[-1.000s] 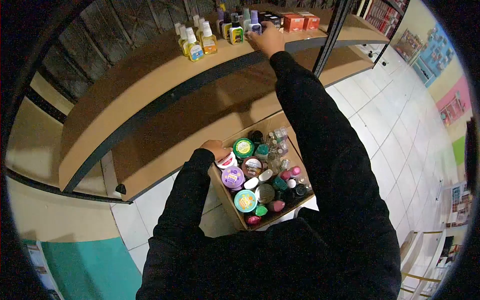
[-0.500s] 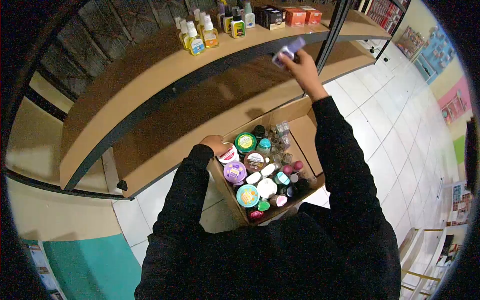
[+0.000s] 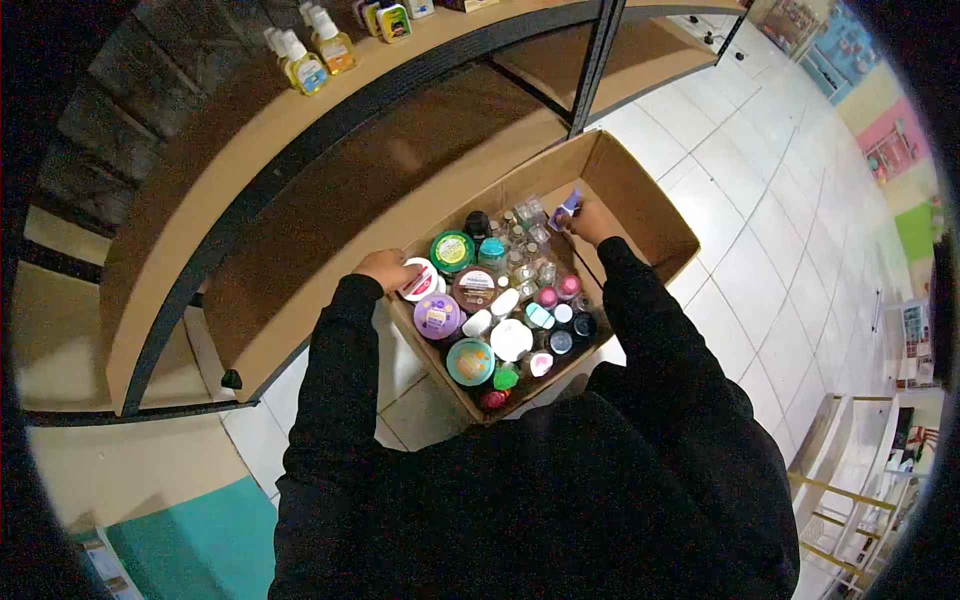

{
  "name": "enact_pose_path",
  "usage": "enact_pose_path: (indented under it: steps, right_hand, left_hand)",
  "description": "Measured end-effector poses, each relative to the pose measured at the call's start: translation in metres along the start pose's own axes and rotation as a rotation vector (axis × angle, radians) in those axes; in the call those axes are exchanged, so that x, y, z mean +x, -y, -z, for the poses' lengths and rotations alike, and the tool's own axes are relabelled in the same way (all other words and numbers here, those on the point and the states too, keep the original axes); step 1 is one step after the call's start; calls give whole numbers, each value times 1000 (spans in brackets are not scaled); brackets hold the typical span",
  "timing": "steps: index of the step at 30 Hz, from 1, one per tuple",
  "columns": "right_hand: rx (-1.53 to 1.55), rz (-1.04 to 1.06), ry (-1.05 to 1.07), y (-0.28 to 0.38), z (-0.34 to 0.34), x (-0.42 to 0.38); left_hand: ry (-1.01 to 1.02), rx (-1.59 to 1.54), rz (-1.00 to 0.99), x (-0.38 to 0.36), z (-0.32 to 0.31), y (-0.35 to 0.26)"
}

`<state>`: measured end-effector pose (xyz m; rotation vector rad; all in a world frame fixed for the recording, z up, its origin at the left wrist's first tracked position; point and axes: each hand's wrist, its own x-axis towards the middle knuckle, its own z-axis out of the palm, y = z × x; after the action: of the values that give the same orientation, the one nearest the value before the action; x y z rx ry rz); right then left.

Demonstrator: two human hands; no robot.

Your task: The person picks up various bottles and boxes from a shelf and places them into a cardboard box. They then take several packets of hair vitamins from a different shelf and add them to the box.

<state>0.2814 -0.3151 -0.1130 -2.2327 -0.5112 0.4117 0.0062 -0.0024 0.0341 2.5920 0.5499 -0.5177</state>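
Note:
My right hand (image 3: 592, 222) is inside the cardboard box (image 3: 648, 178), closed around a small purple bottle (image 3: 566, 208). It is low, beside a cluster of small clear bottles (image 3: 531, 213). At the box's far left corner, my left hand (image 3: 388, 269) grips the rim, its fingertips by a white-and-red lidded jar (image 3: 420, 280). Near that jar stand a green-lidded jar (image 3: 452, 251), a brown-lidded jar (image 3: 475, 288) and a purple-lidded jar (image 3: 437, 316). Closer to me are a turquoise-lidded jar (image 3: 470, 362) and a white lid (image 3: 511, 341).
A wooden shelf (image 3: 200, 205) with a black metal edge curves above and behind the box. On it stand yellow spray bottles (image 3: 306, 72) and a bottle with a yellow-green label (image 3: 394, 22). A black shelf post (image 3: 598, 70) rises behind the box. White floor tiles (image 3: 745, 240) lie to the right.
My right hand has come down from beside the shelf into the box, still holding the purple bottle. My left hand stays at the box rim. The view has shifted, showing more of the box.

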Motion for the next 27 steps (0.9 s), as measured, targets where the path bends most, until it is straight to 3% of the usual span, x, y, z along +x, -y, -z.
enact_pose_path:
  steps: [2, 5, 7, 10, 16, 19, 27]
  right_hand:
    - [82, -15, -33, -23, -9, 6]
    - [385, -82, 29, -28, -13, 2]
    - [605, -131, 97, -10, -1, -8]
    - [675, -167, 237, 12, 16, -16]
    - [724, -152, 224, 28, 21, -21]
    - [738, -163, 336, 30, 27, -18]
    - [759, -179, 290, 47, 29, -26]
  left_hand:
    - [-5, 40, -5, 2, -1, 0]
    - [141, -19, 107, 1, 6, -5]
    - [49, -47, 62, -2, 4, -2]
    - [12, -66, 56, 1, 4, 1]
    - [28, -77, 57, 6, 4, 6]
    - [24, -77, 53, 6, 3, 6]
    - [19, -55, 64, 8, 1, 11]
